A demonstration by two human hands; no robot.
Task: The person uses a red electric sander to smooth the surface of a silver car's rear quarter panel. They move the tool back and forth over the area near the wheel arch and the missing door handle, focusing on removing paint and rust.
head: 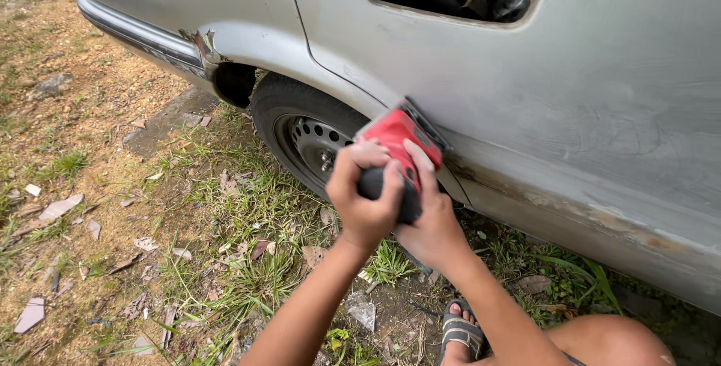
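Bright soft daylight, sharp, perhaps edge distortion

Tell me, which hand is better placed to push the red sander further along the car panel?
Probably the right hand: it lies along the red sander with fingers reaching toward its head at the grey car panel. The left hand wraps only the black rear grip.

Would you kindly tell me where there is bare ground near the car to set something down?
The sandy dirt patch left of the black steel-rimmed wheel, below the chrome bumper, is barest, with only scattered flat stone shards. The grass beside the wheel is littered with leaves. It is crowded under the grey car body, where both hands grip the red sander.
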